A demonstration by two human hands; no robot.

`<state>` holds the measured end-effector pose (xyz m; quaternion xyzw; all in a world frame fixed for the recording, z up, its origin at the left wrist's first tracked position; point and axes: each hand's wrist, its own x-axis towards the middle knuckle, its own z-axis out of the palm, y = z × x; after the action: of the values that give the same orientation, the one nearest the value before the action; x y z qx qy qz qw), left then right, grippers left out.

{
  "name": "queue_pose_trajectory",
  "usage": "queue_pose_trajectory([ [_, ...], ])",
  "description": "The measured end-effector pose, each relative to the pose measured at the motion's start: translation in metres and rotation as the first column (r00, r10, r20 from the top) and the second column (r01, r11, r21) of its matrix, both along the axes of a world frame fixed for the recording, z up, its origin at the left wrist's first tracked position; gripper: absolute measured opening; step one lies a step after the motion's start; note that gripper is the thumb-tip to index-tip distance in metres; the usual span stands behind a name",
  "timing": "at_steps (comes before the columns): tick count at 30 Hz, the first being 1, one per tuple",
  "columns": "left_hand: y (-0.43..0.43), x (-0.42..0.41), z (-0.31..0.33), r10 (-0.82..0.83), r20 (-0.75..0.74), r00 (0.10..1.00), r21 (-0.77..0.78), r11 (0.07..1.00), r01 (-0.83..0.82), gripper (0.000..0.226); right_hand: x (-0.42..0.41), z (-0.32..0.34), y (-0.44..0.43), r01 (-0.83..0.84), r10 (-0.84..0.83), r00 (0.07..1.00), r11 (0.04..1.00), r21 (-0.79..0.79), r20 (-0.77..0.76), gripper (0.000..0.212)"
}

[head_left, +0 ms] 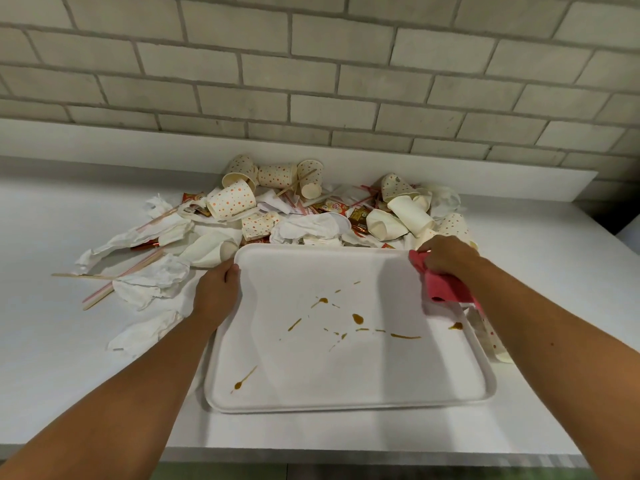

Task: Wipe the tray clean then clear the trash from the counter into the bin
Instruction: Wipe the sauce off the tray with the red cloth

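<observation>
**Firmly flanked: a stained tray between two hands**

Squarely in the middle of the white counter (52,323) lies the white tray (346,405), flat, with its near edge close to the counter's near edge. The left hand (216,292) grips the tray's left rim close to the far-left corner, fingers curled over the lip. The right hand (446,256) is at the far-right corner, closed round a bunched pink cloth (446,289) that hangs down onto the tray's right side. The hands are well apart, with the tray's width between them.

The tray is rectangular with rounded corners and a low raised rim. Brown sauce stains (357,319) mark it: drips and streaks across the middle, a blot near the right rim and a tailed drop by the near-left corner.

Just beyond the far rim, touching it, sits the trash pile (311,209): dotted paper cups (231,202), plain white cups, sachets and straws. Crumpled napkins (152,282) spread off to the left.
</observation>
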<state>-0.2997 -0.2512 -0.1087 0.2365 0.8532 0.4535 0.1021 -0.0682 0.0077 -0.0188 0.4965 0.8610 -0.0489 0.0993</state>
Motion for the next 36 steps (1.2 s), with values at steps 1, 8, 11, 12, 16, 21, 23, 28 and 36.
queue_pose_trajectory([
  [1,0.000,0.000,0.001,0.001,-0.002,1.000,0.001,1.000,-0.001,0.034,-0.002,-0.009,-0.002,0.027,-0.027,1.000,1.000,0.006,0.003,0.035],
  [8,0.000,0.002,0.002,0.010,0.000,1.000,0.001,1.000,-0.010,0.034,-0.015,-0.026,-0.011,0.069,-0.070,0.997,0.998,-0.013,-0.043,0.031],
  [11,0.000,0.002,0.002,0.013,0.013,1.000,0.006,1.000,-0.013,0.034,-0.024,-0.028,-0.020,-0.011,0.011,1.000,1.000,-0.022,-0.002,0.034],
  [12,0.000,0.002,0.002,0.016,0.017,1.000,0.006,1.000,-0.016,0.034,-0.028,-0.029,-0.025,-0.053,0.053,0.998,0.998,-0.018,0.031,0.039],
  [16,0.000,0.001,0.002,0.017,0.031,0.999,0.003,1.000,-0.017,0.035,-0.044,-0.039,-0.050,-0.247,0.247,0.968,0.969,-0.015,0.043,0.045],
  [21,-0.001,0.001,0.001,0.003,0.024,1.000,-0.006,1.000,-0.003,0.035,-0.031,-0.029,-0.065,-0.455,0.453,0.891,0.884,-0.110,-0.037,0.042],
  [23,-0.001,-0.001,0.000,-0.004,0.023,1.000,-0.003,1.000,0.004,0.034,-0.025,-0.023,-0.058,-0.423,0.423,0.906,0.899,-0.112,-0.028,0.040],
  [28,-0.001,-0.002,-0.001,0.002,0.011,1.000,-0.024,1.000,-0.002,0.035,-0.044,-0.027,-0.056,-0.334,0.337,0.941,0.939,-0.084,0.026,0.042],
  [36,0.001,-0.001,-0.001,0.012,0.027,1.000,0.004,1.000,-0.012,0.035,-0.061,-0.035,-0.091,-0.618,0.610,0.786,0.769,-0.163,-0.100,0.040],
])
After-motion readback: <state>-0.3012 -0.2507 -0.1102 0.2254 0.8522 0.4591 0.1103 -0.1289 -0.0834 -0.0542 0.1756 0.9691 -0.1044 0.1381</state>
